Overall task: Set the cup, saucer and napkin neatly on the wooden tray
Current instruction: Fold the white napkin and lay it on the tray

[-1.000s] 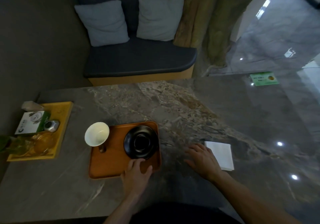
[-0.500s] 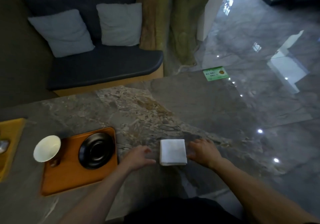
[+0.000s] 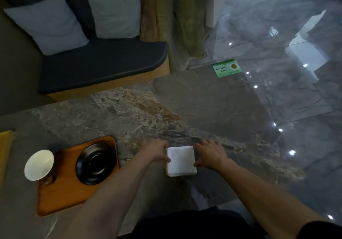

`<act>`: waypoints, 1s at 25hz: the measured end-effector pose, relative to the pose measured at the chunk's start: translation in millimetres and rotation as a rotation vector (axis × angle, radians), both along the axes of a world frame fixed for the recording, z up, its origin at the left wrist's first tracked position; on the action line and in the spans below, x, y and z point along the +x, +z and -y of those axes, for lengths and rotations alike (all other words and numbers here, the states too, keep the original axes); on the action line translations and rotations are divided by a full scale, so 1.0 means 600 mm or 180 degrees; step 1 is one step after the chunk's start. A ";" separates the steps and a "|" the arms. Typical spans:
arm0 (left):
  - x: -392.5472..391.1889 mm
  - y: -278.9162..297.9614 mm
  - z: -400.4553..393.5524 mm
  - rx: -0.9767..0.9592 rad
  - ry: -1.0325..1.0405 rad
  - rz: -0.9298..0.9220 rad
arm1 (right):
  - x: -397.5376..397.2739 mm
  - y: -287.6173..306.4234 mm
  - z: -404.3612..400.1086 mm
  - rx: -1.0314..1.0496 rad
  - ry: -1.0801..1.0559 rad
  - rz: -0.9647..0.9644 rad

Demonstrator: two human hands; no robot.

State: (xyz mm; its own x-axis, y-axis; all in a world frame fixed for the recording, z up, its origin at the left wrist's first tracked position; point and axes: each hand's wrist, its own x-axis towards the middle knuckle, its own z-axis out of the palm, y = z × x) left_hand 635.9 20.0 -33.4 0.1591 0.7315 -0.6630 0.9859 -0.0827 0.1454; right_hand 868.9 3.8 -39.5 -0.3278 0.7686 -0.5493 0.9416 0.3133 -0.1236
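Where marble table [image 3: 212, 113] ends, glossy floor [image 3: 296, 35] gleams.

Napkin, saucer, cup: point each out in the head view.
Napkin [image 3: 181, 160], head view, middle of the folded white top.
Saucer [image 3: 95, 164], head view, dark centre well.
Cup [image 3: 39, 165], head view, white inside of the bowl.

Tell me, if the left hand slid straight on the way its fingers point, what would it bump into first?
The left hand points right, already at the white napkin. It would push that first, probably toward the right hand.
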 end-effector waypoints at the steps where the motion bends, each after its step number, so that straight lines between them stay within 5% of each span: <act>1: 0.005 -0.005 -0.001 0.0014 -0.0034 -0.0067 | -0.005 -0.004 -0.004 -0.0016 -0.0008 0.0022; 14: 0.026 -0.026 0.018 0.0450 0.0252 0.0070 | -0.026 -0.041 -0.001 0.0238 -0.0064 -0.0328; 25: 0.006 -0.022 0.105 0.0314 0.2106 0.1695 | -0.017 -0.016 0.061 -0.0409 -0.1496 -0.1865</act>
State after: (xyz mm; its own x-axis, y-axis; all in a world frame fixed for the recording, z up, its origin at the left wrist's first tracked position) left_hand 639.5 -43.3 -46.7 -0.0489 0.8340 -0.5496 0.6379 0.4495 0.6253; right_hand 858.8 -33.0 -49.1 -0.2473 0.8412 -0.4810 0.7417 -0.1551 -0.6526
